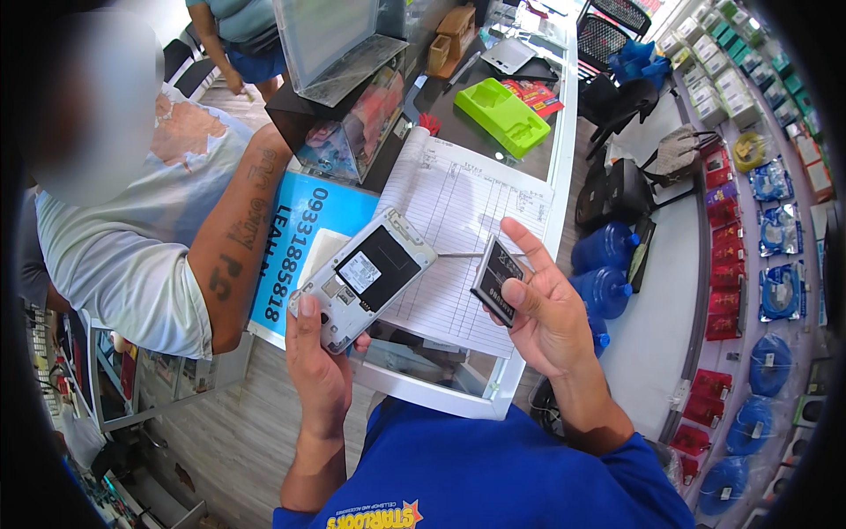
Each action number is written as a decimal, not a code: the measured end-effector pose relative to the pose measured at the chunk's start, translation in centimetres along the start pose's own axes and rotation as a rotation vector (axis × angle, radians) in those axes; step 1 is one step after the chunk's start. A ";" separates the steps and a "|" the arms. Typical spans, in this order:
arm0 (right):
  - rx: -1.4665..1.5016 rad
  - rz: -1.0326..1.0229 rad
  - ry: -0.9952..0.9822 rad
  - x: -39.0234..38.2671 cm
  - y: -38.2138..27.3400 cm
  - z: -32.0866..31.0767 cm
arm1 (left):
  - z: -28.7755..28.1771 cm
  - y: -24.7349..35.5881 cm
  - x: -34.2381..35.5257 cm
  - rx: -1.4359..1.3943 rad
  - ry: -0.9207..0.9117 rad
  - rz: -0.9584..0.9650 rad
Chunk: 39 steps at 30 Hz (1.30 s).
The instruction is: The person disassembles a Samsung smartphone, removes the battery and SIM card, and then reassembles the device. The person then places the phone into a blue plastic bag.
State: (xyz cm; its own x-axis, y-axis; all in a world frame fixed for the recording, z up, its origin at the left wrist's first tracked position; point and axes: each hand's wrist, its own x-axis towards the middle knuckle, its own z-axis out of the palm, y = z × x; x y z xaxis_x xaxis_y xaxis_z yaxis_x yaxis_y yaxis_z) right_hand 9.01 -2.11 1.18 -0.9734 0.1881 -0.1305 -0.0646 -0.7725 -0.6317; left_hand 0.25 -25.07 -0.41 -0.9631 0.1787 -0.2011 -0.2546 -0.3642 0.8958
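My left hand (322, 370) holds a silver phone (352, 291) tilted over the counter, its back off and the dark battery bay exposed. My right hand (551, 326) grips a black battery (495, 286) just to the phone's right, with thumb across its face and index finger raised behind it. A thin dark rod (458, 255) shows between phone and battery; I cannot tell what holds it. Under both lies an open ruled notebook (467, 203) with handwriting, overlapping a light blue printed sheet (282, 229) on the glass counter (441, 388).
A person (159, 238) leans at the left; another (238, 35) stands behind. A display box (344, 123), green plastic tray (502, 115) and silver device (507, 55) occupy the counter's back. Blue water jugs (599, 291), a black chair (608, 35) and accessory racks (767, 291) are at the right.
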 end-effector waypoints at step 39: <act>-1.047 -0.530 0.107 4.6 3.9 3.4 | 2.1 -1.4 -0.3 -0.017 -0.144 -0.021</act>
State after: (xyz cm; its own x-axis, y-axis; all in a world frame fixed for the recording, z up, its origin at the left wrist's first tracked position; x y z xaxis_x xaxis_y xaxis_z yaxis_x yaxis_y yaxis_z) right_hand 3.54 -6.30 0.71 -0.8527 0.4243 0.3046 -0.1949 0.2825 -0.9393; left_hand 1.07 -22.71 -0.73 -0.9354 0.3154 -0.1600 -0.2776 -0.3743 0.8848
